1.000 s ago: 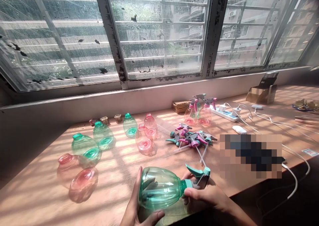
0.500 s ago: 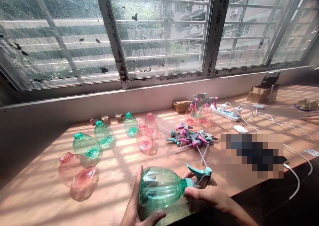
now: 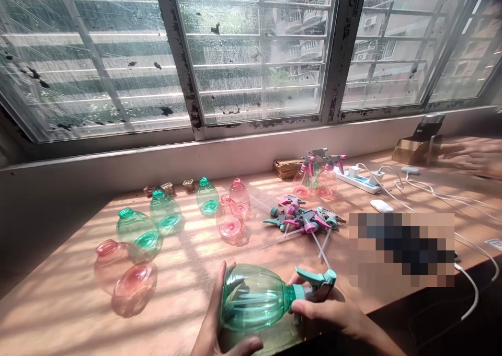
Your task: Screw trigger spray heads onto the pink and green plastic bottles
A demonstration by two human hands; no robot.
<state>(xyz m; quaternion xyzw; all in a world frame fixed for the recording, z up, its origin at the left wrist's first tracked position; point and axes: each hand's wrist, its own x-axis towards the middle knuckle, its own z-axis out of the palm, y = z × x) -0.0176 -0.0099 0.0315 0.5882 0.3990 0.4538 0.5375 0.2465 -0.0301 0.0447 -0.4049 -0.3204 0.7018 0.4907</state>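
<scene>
A clear green spray bottle lies on its side in the air at the table's front edge, held between both hands. My left hand is wrapped round its base end, thumb below. At the neck, my right hand grips the turquoise collar of the trigger sprayer, which sits on the bottle's mouth. Just beyond lies a heap of pink, grey and turquoise trigger sprayers with thin white tubes. Open green bottles and pink bottles stand to the left without sprayers.
Bottles with sprayers fitted stand at the back near a cardboard box. A white power strip and cables lie to the right. Another person's hand is blurred beside a brown holder. A pixelated patch hides something at right.
Both my hands keep their hold on the spray bottle, with the right fingers shifted slightly at the collar. The other person's hand has come further into view at the right.
</scene>
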